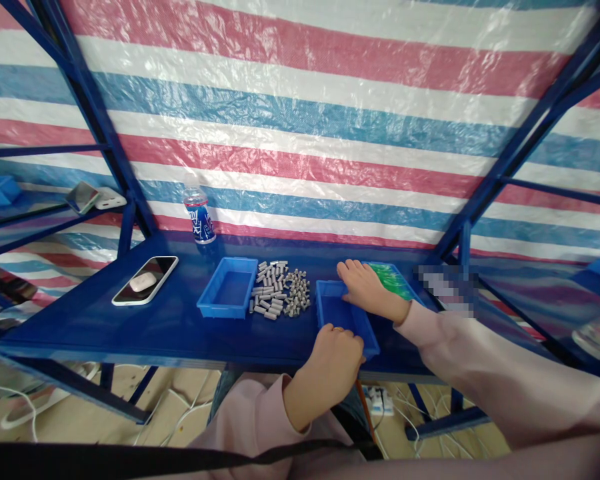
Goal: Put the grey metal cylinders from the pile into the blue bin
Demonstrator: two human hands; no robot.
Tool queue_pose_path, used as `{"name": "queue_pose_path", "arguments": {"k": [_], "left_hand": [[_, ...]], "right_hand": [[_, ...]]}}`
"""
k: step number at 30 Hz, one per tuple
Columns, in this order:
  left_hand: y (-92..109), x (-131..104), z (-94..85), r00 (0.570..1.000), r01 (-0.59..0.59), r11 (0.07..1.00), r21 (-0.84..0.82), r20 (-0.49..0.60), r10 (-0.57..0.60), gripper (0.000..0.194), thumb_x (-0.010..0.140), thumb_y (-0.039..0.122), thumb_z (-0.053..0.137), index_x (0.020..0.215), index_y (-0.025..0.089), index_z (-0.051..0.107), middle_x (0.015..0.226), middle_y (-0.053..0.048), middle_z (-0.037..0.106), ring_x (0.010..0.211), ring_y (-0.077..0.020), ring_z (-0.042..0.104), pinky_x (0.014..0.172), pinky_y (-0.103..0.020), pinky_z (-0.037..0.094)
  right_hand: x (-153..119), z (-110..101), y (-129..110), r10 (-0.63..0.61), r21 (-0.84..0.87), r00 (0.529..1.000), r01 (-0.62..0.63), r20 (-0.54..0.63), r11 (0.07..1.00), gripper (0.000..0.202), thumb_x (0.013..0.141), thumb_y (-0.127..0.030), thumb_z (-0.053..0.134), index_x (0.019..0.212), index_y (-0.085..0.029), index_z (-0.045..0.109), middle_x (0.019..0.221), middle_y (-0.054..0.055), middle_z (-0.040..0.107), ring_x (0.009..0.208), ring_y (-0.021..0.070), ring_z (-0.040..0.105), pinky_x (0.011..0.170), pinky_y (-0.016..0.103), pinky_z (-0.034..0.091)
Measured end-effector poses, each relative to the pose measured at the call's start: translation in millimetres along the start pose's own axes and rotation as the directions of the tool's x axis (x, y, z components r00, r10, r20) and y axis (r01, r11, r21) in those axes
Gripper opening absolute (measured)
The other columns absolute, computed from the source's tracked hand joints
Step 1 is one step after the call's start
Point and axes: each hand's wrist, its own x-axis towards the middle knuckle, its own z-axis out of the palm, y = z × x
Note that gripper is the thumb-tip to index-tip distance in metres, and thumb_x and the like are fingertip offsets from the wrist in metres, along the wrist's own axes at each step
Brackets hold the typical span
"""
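My left hand (333, 360) is at the near end of the right blue tray (347, 317), its fingers curled over the rim. My right hand (365, 287) lies at the far right part of the same tray, fingers bent over its edge. The tray's visible inside shows bare blue. To its left, several silver metal cylinders (270, 293) and smaller metal pieces (297, 292) lie in a pile on the blue table (180, 333). Left of the pile stands another blue tray (230, 287) with nothing visible inside.
A phone (160, 273) with a white case (143, 282) on it lies at the left. A bottle (199, 217) stands at the back edge. A green-filled tray (390, 280) is behind my right hand. Blue frame posts (125, 167) rise at the sides.
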Motion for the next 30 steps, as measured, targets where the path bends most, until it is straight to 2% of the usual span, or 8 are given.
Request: {"name": "queue_pose_path", "arguments": {"k": [4, 6, 10, 14, 19, 24, 30], "left_hand": [[0.3, -0.7, -0.2, 1.000, 0.006, 1.000, -0.005, 0.016, -0.006, 0.014, 0.089, 0.029, 0.053, 0.087, 0.017, 0.060, 0.089, -0.006, 0.068, 0.083, -0.0225, 0.062, 0.076, -0.037, 0.043], [-0.2, -0.8, 1.2, 1.000, 0.004, 1.000, -0.004, 0.006, -0.004, 0.013, 0.088, 0.028, 0.053, 0.087, 0.017, 0.059, 0.089, -0.005, 0.068, 0.083, -0.0224, 0.062, 0.077, -0.037, 0.042], [-0.7, -0.9, 2.8, 1.000, 0.002, 1.000, 0.002, -0.005, -0.002, 0.013, 0.088, 0.029, 0.054, 0.087, 0.017, 0.059, 0.088, -0.005, 0.068, 0.082, -0.0222, 0.062, 0.077, -0.036, 0.042], [-0.3, -1.1, 0.8, 1.000, 0.003, 1.000, 0.004, 0.000, -0.003, 0.013, 0.088, 0.030, 0.054, 0.086, 0.018, 0.059, 0.088, -0.005, 0.068, 0.082, -0.0223, 0.062, 0.077, -0.036, 0.042], [0.8, -0.5, -3.3, 1.000, 0.006, 1.000, -0.009, 0.021, -0.006, 0.013, 0.088, 0.029, 0.053, 0.085, 0.018, 0.060, 0.088, -0.005, 0.068, 0.083, -0.0220, 0.062, 0.077, -0.035, 0.042], [2.2, 0.1, -7.0, 0.999, 0.010, 1.000, -0.013, 0.043, -0.010, 0.013, 0.087, 0.028, 0.055, 0.085, 0.017, 0.060, 0.089, -0.006, 0.068, 0.083, -0.0219, 0.063, 0.077, -0.035, 0.043], [2.3, -0.4, -6.0, 1.000, 0.002, 1.000, -0.013, 0.028, -0.002, 0.012, 0.086, 0.029, 0.056, 0.086, 0.018, 0.061, 0.088, -0.005, 0.068, 0.083, -0.0218, 0.062, 0.077, -0.035, 0.042]], "right_hand": [[5.5, -0.4, 0.7, 0.084, 0.083, 0.988, -0.095, 0.133, 0.992, 0.043, 0.068, -0.019, 0.071, 0.104, -0.014, 0.049, 0.108, 0.014, 0.056, 0.098, 0.0271, 0.054, 0.076, 0.033, 0.039], [9.3, 0.4, 4.3, 0.115, 0.112, 0.973, -0.139, 0.202, 0.984, 0.044, 0.068, -0.022, 0.072, 0.104, -0.013, 0.049, 0.107, 0.014, 0.058, 0.097, 0.0269, 0.056, 0.075, 0.032, 0.040], [17.2, 3.4, 14.4, 0.128, 0.147, 0.939, -0.183, 0.320, 0.972, 0.047, 0.065, -0.035, 0.075, 0.099, -0.013, 0.053, 0.100, 0.012, 0.062, 0.089, 0.0249, 0.061, 0.067, 0.028, 0.042], [24.0, 2.5, 18.6, 0.120, 0.167, 0.903, -0.204, 0.412, 0.965, 0.046, 0.063, -0.034, 0.074, 0.100, -0.012, 0.056, 0.100, 0.012, 0.063, 0.089, 0.0247, 0.061, 0.066, 0.027, 0.042], [31.3, -1.5, 19.0, 0.098, 0.177, 0.868, -0.208, 0.487, 0.962, 0.048, 0.058, -0.029, 0.076, 0.101, -0.013, 0.059, 0.099, 0.011, 0.065, 0.088, 0.0260, 0.061, 0.062, 0.027, 0.042], [37.0, -0.6, 23.1, 0.063, 0.195, 0.854, -0.189, 0.517, 0.962, 0.047, 0.056, -0.029, 0.078, 0.099, -0.016, 0.062, 0.094, 0.008, 0.066, 0.086, 0.0267, 0.062, 0.060, 0.028, 0.043], [44.6, 3.8, 27.3, 0.017, 0.241, 0.828, -0.183, 0.561, 0.953, 0.041, 0.053, -0.031, 0.079, 0.090, -0.020, 0.067, 0.083, 0.003, 0.066, 0.076, 0.0231, 0.062, 0.058, 0.027, 0.044]]}}
